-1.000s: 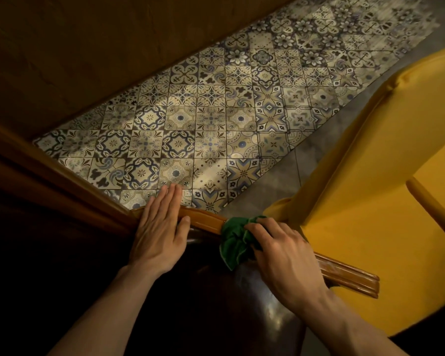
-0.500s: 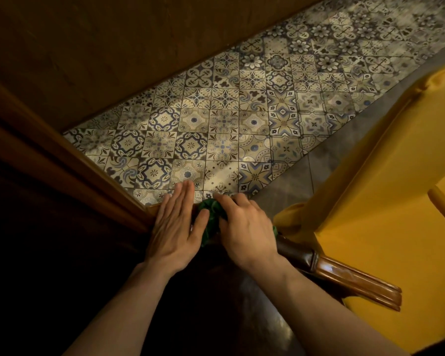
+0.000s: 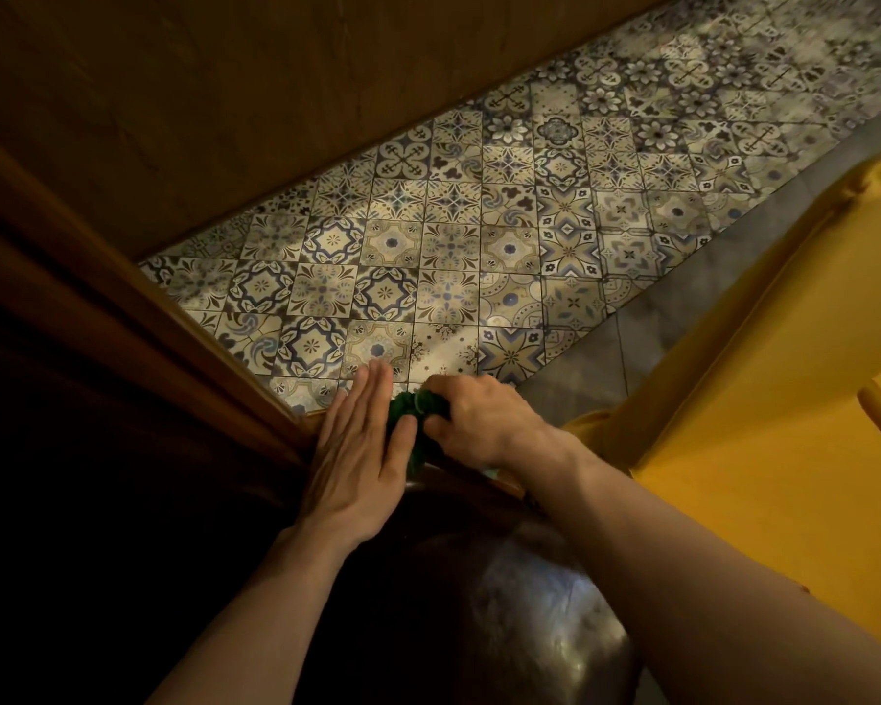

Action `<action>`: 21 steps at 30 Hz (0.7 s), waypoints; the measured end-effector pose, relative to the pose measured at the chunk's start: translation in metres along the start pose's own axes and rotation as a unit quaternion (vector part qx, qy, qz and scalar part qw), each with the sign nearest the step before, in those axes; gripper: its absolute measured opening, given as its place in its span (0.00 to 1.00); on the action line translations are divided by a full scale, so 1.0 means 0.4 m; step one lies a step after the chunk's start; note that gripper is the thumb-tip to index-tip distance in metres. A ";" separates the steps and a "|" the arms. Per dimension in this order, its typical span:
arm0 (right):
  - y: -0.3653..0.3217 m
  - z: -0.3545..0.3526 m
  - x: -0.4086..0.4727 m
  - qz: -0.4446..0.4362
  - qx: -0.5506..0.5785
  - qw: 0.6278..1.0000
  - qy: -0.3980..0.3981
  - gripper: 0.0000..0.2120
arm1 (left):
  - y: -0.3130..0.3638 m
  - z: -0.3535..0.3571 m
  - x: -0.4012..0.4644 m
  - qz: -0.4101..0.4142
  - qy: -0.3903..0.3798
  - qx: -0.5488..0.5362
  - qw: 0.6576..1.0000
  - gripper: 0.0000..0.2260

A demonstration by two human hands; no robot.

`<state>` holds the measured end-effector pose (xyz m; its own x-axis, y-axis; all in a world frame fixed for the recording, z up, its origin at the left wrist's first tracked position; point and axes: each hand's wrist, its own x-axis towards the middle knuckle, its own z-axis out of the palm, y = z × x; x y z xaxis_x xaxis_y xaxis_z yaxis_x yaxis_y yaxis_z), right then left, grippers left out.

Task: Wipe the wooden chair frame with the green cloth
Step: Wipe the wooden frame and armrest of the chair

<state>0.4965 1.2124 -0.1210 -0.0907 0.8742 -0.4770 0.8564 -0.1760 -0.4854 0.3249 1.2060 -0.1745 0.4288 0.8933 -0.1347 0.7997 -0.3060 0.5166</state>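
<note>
- Green cloth [image 3: 414, 417], in the head view, sits bunched under the right hand [image 3: 481, 417], whose fingers curl down over it and pinch it against the wooden chair frame [image 3: 504, 481]; only a dark green fold shows just left of those fingertips.
- Left hand [image 3: 359, 450] lies flat on the frame with fingers straight and close together, holding nothing; its thumb touches the cloth's exposed edge.
- Hands are nearly touching, so a further stroke toward the left fingers would likely jam the cloth into them and leave the wood beneath the left palm unwiped.
- Most of the cloth is hidden under the right fingers, so how much fabric meets the rail cannot be told; a tight wad may skip the moulded grooves.
- Loose folds below the right fingers hang toward the dark polished seat back [image 3: 520, 618] and could slip off the rail.
- Yellow fabric [image 3: 733, 424] lies well to the right of the right wrist, where a return stroke could snag it.
</note>
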 end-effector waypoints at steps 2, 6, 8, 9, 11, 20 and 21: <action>0.027 -0.017 -0.032 0.012 -0.026 1.000 -0.007 0.14 | 0.000 -0.003 -0.002 0.006 -0.009 0.016 1.000 0.31; 0.080 -0.033 -0.137 0.012 -0.055 0.998 0.018 0.13 | 0.004 -0.008 -0.003 0.012 -0.028 0.050 0.998 0.31; 0.101 -0.027 -0.201 0.014 -0.056 0.997 0.056 0.14 | 0.010 -0.006 -0.001 0.007 -0.037 0.074 0.997 0.31; 0.113 -0.022 -0.234 0.016 -0.052 0.995 0.081 0.14 | 0.014 -0.006 0.000 0.002 -0.041 0.085 0.996 0.32; 0.139 -0.015 -0.295 0.027 -0.024 0.990 0.139 0.15 | 0.020 -0.004 0.001 -0.006 -0.049 0.108 0.993 0.33; 0.282 0.016 -0.499 0.129 0.093 0.927 0.339 0.20 | 0.083 0.022 -0.009 0.033 -0.069 0.138 0.987 0.36; 0.291 0.024 -0.507 0.136 0.093 0.922 0.351 0.20 | 0.102 0.030 -0.013 0.046 -0.072 0.126 0.988 0.35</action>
<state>0.6096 1.0102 -0.0880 0.5212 0.8525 -0.0401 0.6913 -0.4493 -0.5659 0.3602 1.1850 -0.1629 0.5463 0.8067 -0.2255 0.8254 -0.4728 0.3085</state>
